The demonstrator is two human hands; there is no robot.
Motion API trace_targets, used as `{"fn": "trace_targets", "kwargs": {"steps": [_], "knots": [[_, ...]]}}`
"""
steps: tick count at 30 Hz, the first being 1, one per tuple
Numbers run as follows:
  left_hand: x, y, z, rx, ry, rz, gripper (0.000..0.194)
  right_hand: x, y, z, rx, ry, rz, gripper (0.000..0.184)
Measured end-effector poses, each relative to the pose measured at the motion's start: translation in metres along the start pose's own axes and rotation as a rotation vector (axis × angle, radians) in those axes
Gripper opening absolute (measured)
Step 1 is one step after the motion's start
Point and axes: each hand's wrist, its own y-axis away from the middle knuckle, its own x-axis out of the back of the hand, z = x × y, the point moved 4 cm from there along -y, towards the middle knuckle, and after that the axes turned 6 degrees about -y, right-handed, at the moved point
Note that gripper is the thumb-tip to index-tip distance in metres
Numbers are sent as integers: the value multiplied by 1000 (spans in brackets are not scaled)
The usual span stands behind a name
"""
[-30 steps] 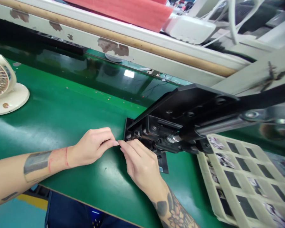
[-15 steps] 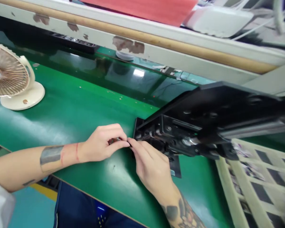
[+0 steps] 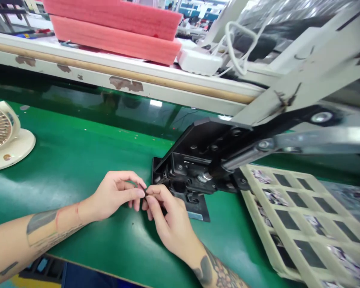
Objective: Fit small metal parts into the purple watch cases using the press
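Just in front of the black lever press (image 3: 195, 164), my two hands meet over the green work surface. My left hand (image 3: 117, 194) pinches a small dark part (image 3: 144, 193) between thumb and fingers. From the other side, the fingertips of my right hand (image 3: 169, 218) are closed on the same part. Fingers cover most of the part, so its kind cannot be made out. The press stands behind and right of my hands, touched by neither, with its metal lever (image 3: 321, 140) reaching out to the right.
Cream compartment trays (image 3: 291, 220) holding small parts are stacked on the right. A small fan (image 3: 15, 148) stands at the left. Across the back runs a shelf rail (image 3: 168, 94), with red foam blocks (image 3: 114, 36) and a white power box (image 3: 199, 62) above it.
My view has tilted up and shifted right, showing more of the shelf and trays. Both hands still hold the small part together, and the right hand's fingers are now turned more into view.
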Motion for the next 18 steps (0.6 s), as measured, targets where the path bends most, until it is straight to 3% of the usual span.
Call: {"fn": "trace_targets", "kwargs": {"steps": [3, 6, 12, 15, 18], "knots": [[-1, 1, 6, -32, -42, 10, 33, -8, 2, 5, -137, -262, -6, 21], [-3, 4, 10, -86, -114, 22, 36, -9, 4, 7, -164, -336, 37, 21], [0, 4, 6, -95, -134, 39, 37, 1, 2, -1, -49, -223, 114, 18], [-1, 3, 4, -100, -124, -33, 38, 3, -3, -8, -34, -109, 40, 13], [-3, 4, 3, -82, -127, -92, 39, 5, -6, -11, -38, -25, 28, 29]]}}
